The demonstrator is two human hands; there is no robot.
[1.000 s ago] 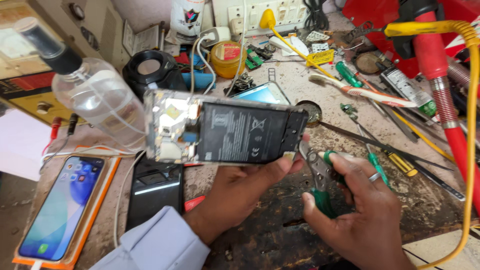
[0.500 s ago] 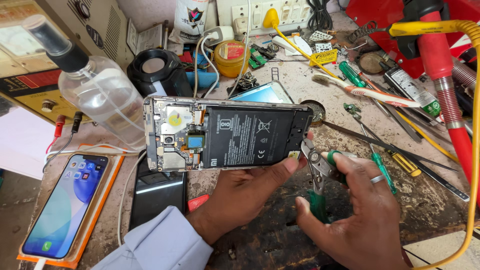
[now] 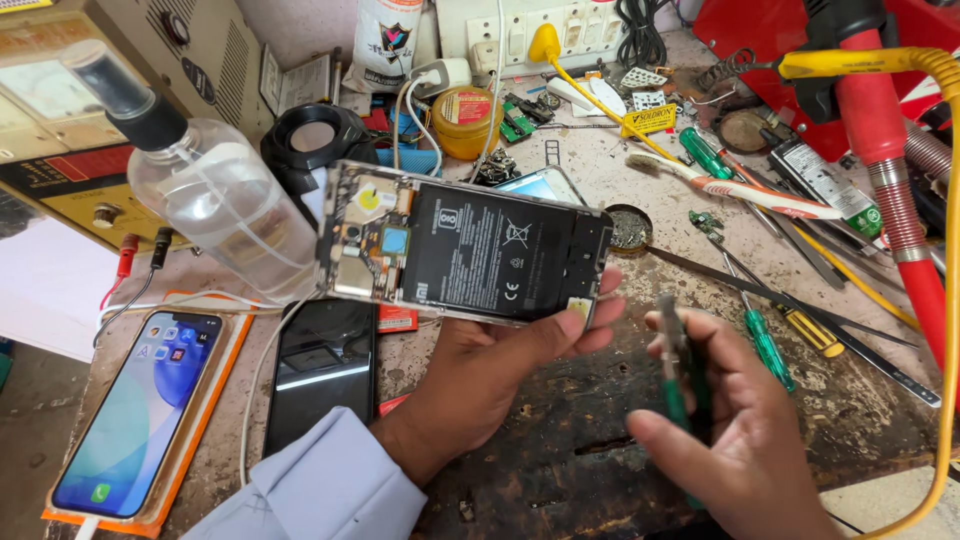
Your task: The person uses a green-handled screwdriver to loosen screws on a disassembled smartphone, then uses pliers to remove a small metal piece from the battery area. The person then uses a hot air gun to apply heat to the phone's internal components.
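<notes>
A clear plastic spray bottle (image 3: 225, 200) with a black nozzle lay tilted at the left of the workbench (image 3: 560, 440), and it looked partly filled with a colourless liquid. Behind it a small round yellow tin (image 3: 468, 122) stood with its lid on, so what it held could not be told. A shallow round metal dish (image 3: 630, 228) sat just past the right end of the opened phone and held something grey and crumbly.

The left hand (image 3: 490, 370) came up from below in a pale blue sleeve (image 3: 320, 490) and was closed on the opened phone (image 3: 465, 245), the thumb pressed against its right end and the fingers under it. The phone was held level above the bench, back cover off, showing a flat black battery (image 3: 485, 258) and, to the left of it, a board with small metal shields. The right hand (image 3: 730, 430) was wrapped around a pair of tweezers with green grips (image 3: 675, 370), the steel tips pointing upward near the phone's right corner without touching it.

On the bench below lay a dark phone (image 3: 325, 370) with a glossy blank screen, and beside it a lit phone (image 3: 140, 410) in an orange frame. The bench top was worn, stained and dark near the hands. To the right lay green-handled screwdrivers (image 3: 765, 345), a toothbrush (image 3: 760, 190) and a thick red hose (image 3: 890, 170) with a yellow cable (image 3: 940, 200) curving beside it.
</notes>
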